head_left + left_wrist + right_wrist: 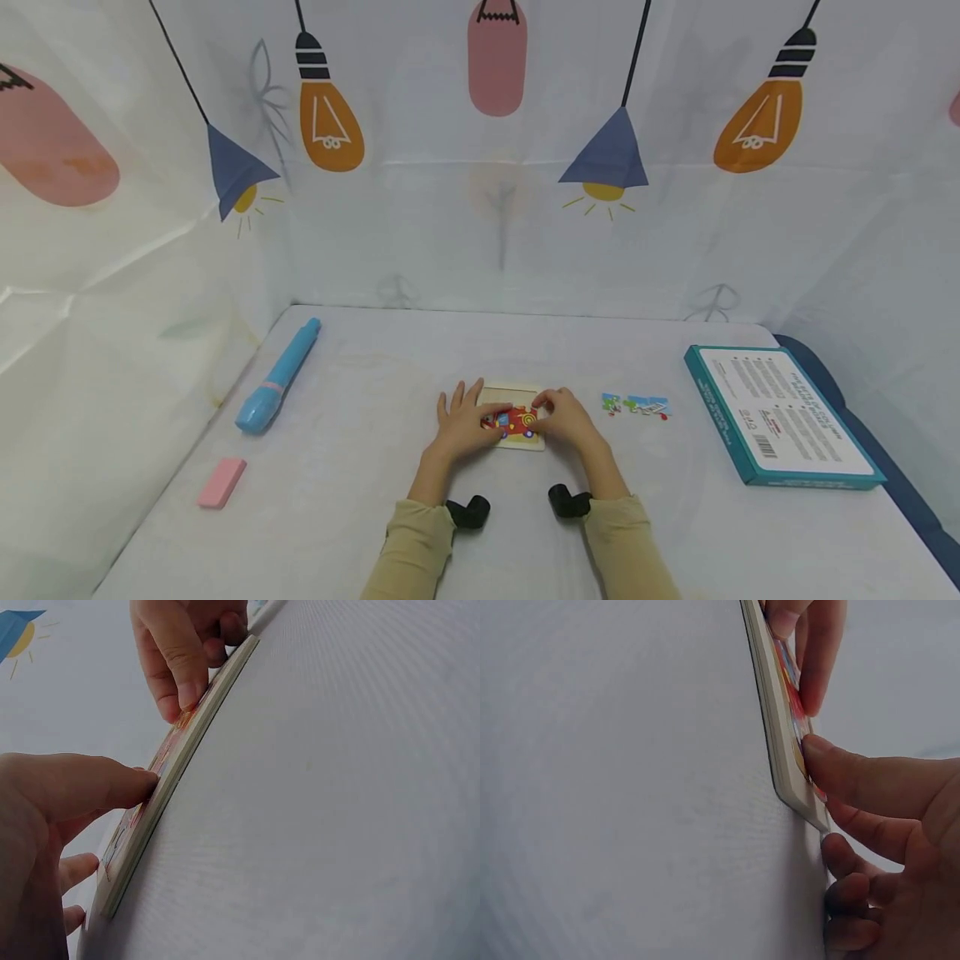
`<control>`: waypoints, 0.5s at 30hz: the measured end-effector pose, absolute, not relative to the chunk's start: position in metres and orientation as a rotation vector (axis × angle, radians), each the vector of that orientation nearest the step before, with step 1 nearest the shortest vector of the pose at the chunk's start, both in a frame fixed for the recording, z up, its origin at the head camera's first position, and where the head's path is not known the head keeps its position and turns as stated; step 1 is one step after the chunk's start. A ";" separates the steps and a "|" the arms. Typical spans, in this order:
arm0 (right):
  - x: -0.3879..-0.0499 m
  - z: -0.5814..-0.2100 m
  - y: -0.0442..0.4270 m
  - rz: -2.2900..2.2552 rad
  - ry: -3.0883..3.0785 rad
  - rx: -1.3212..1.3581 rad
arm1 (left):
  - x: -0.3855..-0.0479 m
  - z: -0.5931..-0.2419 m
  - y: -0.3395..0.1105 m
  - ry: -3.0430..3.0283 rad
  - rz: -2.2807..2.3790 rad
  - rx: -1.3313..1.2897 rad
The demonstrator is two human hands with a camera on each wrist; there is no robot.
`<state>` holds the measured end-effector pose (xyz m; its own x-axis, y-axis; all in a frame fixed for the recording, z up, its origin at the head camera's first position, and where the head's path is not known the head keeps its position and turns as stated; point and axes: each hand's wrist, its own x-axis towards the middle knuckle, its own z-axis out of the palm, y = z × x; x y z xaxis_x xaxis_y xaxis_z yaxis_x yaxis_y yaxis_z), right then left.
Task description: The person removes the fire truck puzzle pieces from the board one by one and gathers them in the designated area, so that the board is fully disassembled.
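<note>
A small wooden tray (512, 443) lies on the table between both hands, holding a red picture puzzle (517, 421) with a vehicle on it. From the left, the left hand (463, 427) touches the picture with thumb and index finger, its other fingers spread over the tray's left side. At the right end, the right hand (567, 423) has thumb and index finger around a piece with a yellow spiral. The left wrist view shows the tray edge (180, 776) low and flat; in the right wrist view the right thumb (855, 776) rests on the picture.
Right of the hands lie several joined puzzle pieces (647, 406), blue and green. A teal-edged box (783, 412) stands farther right. On the left are a blue microphone-shaped object (279, 377) and a pink block (222, 483). A white printed curtain (450, 233) hangs behind the table.
</note>
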<state>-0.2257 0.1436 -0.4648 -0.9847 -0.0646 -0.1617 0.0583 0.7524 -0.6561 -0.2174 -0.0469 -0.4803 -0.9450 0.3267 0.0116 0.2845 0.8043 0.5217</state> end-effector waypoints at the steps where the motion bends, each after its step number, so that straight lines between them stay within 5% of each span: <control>1: -0.226 -0.465 0.144 -1.062 2.770 -0.017 | -0.217 -0.480 -0.047 2.907 0.828 0.494; 15: -0.226 -0.467 0.148 -1.400 2.631 0.023 | -0.218 -0.481 -0.046 2.910 0.823 0.477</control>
<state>-0.2260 0.1477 -0.4669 -0.9869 -0.0618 -0.1492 0.0892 0.5612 -0.8228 -0.2178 -0.0457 -0.4809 -0.9483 0.3172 0.0080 0.2744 0.8071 0.5228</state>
